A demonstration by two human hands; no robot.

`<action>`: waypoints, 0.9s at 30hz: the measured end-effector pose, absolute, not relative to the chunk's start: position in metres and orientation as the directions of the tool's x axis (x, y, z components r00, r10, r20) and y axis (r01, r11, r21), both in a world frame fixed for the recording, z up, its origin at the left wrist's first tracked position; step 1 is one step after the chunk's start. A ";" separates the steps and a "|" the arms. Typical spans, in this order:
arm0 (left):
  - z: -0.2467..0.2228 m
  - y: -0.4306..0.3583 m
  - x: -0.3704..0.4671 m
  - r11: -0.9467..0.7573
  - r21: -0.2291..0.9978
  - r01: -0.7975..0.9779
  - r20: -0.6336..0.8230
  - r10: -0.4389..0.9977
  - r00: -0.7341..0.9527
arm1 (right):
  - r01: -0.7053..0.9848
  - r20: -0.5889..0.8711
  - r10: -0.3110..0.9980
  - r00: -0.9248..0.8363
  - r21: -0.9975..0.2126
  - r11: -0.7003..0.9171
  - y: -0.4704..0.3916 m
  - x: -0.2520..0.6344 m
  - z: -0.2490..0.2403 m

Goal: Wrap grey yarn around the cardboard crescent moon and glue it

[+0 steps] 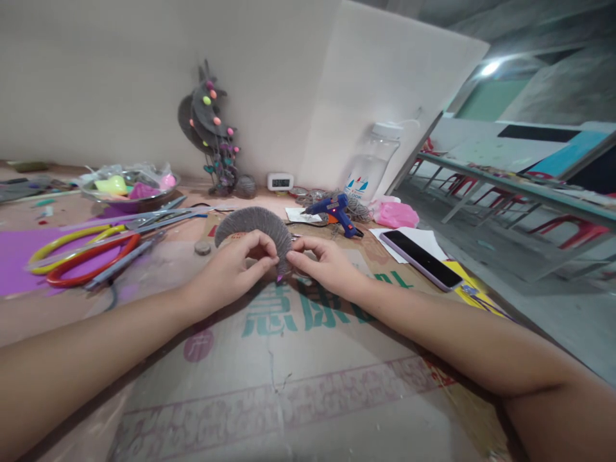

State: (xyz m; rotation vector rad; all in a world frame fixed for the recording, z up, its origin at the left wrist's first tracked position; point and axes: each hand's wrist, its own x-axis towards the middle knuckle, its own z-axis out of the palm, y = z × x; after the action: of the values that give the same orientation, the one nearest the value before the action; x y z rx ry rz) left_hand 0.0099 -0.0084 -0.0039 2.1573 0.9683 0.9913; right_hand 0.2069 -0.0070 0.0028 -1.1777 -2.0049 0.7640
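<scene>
A grey yarn-wrapped crescent (257, 221) stands over the printed cardboard, its curve arching above my hands. My left hand (245, 256) has thumb and fingertips closed on the crescent's lower right end. From the other side, my right hand (320, 262) pinches at the same end, thumb against its edge. Between the hands, a small purple bit (280, 278) shows at the tip. Whether my right fingers hold any separate small piece is hidden. Behind my right hand lies a blue hot glue gun (334, 210) with a lit red light.
Scissors with red and yellow handles (94, 260) lie left, near a metal bowl (132, 200) of bagged craft bits. A decorated grey hanging piece (206, 122) rests against the wall. A small digital clock (280, 182), water bottle (370, 163) and phone (421, 260) are around the back and right.
</scene>
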 end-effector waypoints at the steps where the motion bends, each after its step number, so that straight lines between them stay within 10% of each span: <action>1: -0.004 -0.008 0.010 -0.582 0.710 0.397 0.408 0.799 0.441 | 0.494 0.257 0.900 -0.351 -0.766 0.411 -0.007 0.207 0.003; 16: 0.000 -0.009 0.008 -0.603 0.668 0.437 0.422 0.790 0.444 | 0.431 0.386 0.782 -0.490 -0.672 0.602 -0.008 0.209 0.003; 27: 0.006 -0.013 0.009 -0.618 0.629 0.471 0.456 0.784 0.420 | 0.441 0.551 0.580 -0.601 -0.376 0.815 -0.014 0.207 0.003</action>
State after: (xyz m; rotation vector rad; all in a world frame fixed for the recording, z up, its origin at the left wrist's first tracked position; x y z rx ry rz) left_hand 0.0093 -0.0133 0.0055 2.2737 1.0702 1.0501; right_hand 0.2074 -0.0136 0.0032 -0.7466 -2.3111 0.2621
